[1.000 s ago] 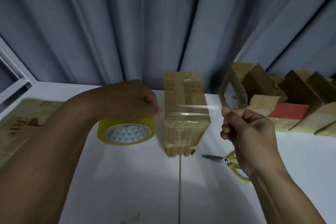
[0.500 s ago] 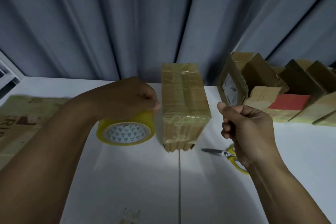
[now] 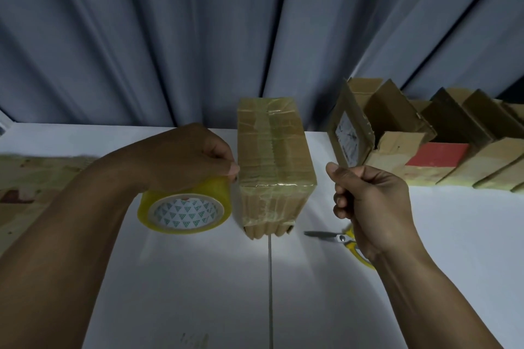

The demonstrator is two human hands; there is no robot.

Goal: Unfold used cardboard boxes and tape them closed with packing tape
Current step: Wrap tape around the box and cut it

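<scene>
A second back the tape point(image 3: 283, 185) hung taut above the box point(image 3: 272, 150), glinting all the way from the roll point(image 3: 184, 210) over to the right hand point(image 3: 371, 204). Now it's come down: the shine sits along the box's front top edge, and the stretch by the right hand no longer glints. That hand has also edged closer to the box.
</scene>
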